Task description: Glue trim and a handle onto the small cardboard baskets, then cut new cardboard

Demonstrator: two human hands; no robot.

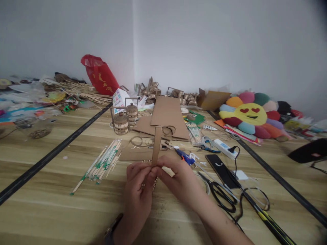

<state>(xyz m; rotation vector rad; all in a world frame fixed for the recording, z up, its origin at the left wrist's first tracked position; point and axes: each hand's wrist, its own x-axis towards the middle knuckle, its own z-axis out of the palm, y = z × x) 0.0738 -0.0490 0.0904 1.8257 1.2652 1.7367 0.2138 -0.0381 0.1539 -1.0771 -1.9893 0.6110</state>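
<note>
A narrow cardboard strip (156, 146) stands upright between my hands, its lower end pinched by the fingers of both. My left hand (139, 183) grips it from the left, with a dark watch at the wrist. From the right, my right hand (176, 177) pinches the same end, thumb and forefinger together. Partly hidden behind my fingers is a small round piece with a beaded-looking rim (155, 183); whether the strip is joined to it I cannot tell. Beyond lie cardboard sheets (167, 112) and a blue glue gun (185, 156).
Wrapped chopsticks (104, 160) lie to the left, near two small lidded baskets (121, 124) with handles. On the right are black scissors (221, 194), a phone (221, 170), a power strip (224, 148) and cables. A flower cushion (250, 114) and a red bag (99, 75) stand farther back.
</note>
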